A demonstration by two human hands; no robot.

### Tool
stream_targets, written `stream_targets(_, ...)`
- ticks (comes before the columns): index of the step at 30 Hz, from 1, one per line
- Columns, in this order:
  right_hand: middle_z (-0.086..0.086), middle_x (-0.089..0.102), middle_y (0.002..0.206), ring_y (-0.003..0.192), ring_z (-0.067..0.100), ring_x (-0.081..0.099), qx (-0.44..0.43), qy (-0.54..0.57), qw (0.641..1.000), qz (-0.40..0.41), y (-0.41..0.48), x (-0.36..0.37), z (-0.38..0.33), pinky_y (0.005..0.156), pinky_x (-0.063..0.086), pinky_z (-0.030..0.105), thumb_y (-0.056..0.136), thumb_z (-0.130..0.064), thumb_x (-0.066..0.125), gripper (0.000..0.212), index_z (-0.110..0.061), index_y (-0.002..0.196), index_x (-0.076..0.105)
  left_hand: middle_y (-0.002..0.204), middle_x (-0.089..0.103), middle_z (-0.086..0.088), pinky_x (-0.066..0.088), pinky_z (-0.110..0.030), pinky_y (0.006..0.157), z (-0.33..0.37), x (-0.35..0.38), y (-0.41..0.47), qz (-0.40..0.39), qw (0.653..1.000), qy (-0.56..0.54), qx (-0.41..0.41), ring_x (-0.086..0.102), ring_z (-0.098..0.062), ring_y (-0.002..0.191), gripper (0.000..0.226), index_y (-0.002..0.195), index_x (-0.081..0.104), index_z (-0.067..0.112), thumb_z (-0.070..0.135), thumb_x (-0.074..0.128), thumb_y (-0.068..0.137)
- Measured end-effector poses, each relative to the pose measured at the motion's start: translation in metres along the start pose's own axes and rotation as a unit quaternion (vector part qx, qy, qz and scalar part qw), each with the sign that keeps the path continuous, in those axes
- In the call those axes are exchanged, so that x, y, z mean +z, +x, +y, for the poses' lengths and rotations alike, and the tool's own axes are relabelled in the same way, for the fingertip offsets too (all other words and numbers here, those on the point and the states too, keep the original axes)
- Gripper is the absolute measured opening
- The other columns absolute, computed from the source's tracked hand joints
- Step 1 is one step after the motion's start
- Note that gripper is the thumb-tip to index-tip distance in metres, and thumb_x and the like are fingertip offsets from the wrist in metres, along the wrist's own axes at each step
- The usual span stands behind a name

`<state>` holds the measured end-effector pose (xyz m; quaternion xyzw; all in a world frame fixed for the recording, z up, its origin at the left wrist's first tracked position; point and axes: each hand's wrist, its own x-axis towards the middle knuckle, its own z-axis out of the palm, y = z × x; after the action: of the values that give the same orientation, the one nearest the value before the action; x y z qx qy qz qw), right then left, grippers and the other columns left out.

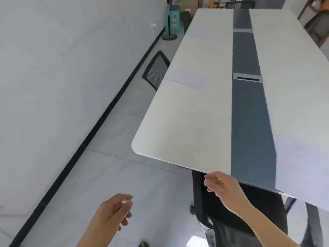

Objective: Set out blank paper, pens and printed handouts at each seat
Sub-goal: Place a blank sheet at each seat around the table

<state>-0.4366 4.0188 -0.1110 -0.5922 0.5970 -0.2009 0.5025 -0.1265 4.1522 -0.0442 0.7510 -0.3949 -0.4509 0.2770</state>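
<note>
bare tabletop [187, 125] near corner, chair back [231, 211] under near edge, sheets [188, 81] farther along

White paper sheets [188, 81] lie flat, well apart, on the table [195, 122].

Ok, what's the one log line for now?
left hand empty | right hand empty | table: three paper sheets laid

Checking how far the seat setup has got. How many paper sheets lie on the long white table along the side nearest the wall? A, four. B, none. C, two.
C: on the long white table, the wall side holds the nearer pale paper sheet beside the black mesh chair and the farther pale paper sheet further up.
</note>
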Motion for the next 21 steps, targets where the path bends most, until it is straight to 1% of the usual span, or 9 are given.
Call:
stream_targets(2,0.001,0.074,0.079,0.069,0.015,0.07,0.007,0.01,1.0,-0.017,0.004,0.05,-0.022,0.064,0.046,0.019,0.089,-0.018,0.068,0.007,-0.024,0.089,0.071,0.073,0.071,-0.008,0.048,-0.027,0.052,-0.026,-0.049,0.003,0.007,1.0,0.008,-0.016,0.065,-0.014,0.058,0.011,0.097,0.067,0.023,0.017,0.058,0.093)
stream_targets(4,0.002,0.074,0.078,0.066,0.025,0.068,0.017,0.021,0.999,-0.039,0.01,0.091,-0.041,0.061,0.048,0.029,0.087,-0.021,0.069,0.006,-0.025,0.091,0.071,0.069,0.071,-0.009,0.048,-0.03,0.052,-0.048,-0.093,0.007,0.043,0.998,0.002,-0.034,0.065,-0.016,0.056,0.011,0.097,0.068,0.021,0.015,0.059,0.093)
stream_targets(5,0.002,0.074,0.078,0.068,0.027,0.068,0.017,0.02,0.998,-0.05,0.014,0.109,-0.051,0.062,0.049,0.033,0.087,-0.021,0.069,0.006,-0.025,0.092,0.071,0.068,0.071,-0.01,0.048,-0.032,0.052,-0.058,-0.114,0.009,0.063,0.997,-0.009,-0.045,0.064,-0.018,0.056,0.011,0.096,0.068,0.018,0.014,0.059,0.092)
stream_targets(7,0.001,0.075,0.078,0.073,0.017,0.071,0.007,0.016,0.998,-0.064,0.023,0.138,-0.072,0.07,0.051,0.032,0.088,-0.019,0.068,0.008,-0.025,0.093,0.07,0.067,0.07,-0.012,0.048,-0.034,0.052,-0.072,-0.149,0.014,0.084,0.995,-0.026,-0.054,0.064,-0.022,0.056,0.012,0.095,0.069,0.015,0.011,0.058,0.093)
stream_targets(9,-0.001,0.075,0.078,0.073,0.013,0.071,0.0,0.017,0.997,-0.071,0.033,0.155,-0.093,0.073,0.051,0.03,0.088,-0.018,0.069,0.009,-0.025,0.094,0.07,0.066,0.07,-0.014,0.046,-0.035,0.052,-0.076,-0.17,0.024,0.094,0.992,-0.052,-0.062,0.063,-0.024,0.056,0.013,0.094,0.07,0.012,0.009,0.057,0.093)
stream_targets(12,-0.002,0.074,0.078,0.075,0.015,0.07,-0.007,0.02,0.998,-0.06,0.064,0.172,-0.12,0.072,0.05,0.03,0.088,-0.018,0.069,0.009,-0.025,0.093,0.07,0.067,0.07,-0.015,0.046,-0.034,0.052,-0.076,-0.193,0.059,0.075,0.993,-0.058,-0.068,0.063,-0.023,0.056,0.013,0.093,0.07,0.012,0.009,0.057,0.093)
stream_targets(17,-0.002,0.075,0.077,0.073,0.014,0.071,-0.011,0.031,0.999,-0.02,0.14,0.189,-0.159,0.071,0.048,0.028,0.087,-0.015,0.07,0.011,-0.024,0.092,0.07,0.074,0.072,-0.013,0.049,-0.032,0.054,-0.056,-0.23,0.154,0.005,0.998,-0.03,-0.06,0.067,-0.023,0.061,0.013,0.099,0.068,0.016,0.013,0.057,0.094)
stream_targets(21,-0.001,0.075,0.078,0.072,0.014,0.072,-0.007,0.047,0.999,0.001,0.212,0.202,-0.198,0.073,0.049,0.031,0.087,-0.014,0.069,0.01,-0.022,0.093,0.07,0.075,0.072,-0.014,0.05,-0.031,0.054,-0.024,-0.275,0.23,0.004,0.999,-0.012,-0.044,0.066,-0.02,0.06,0.013,0.099,0.068,0.017,0.014,0.057,0.094)
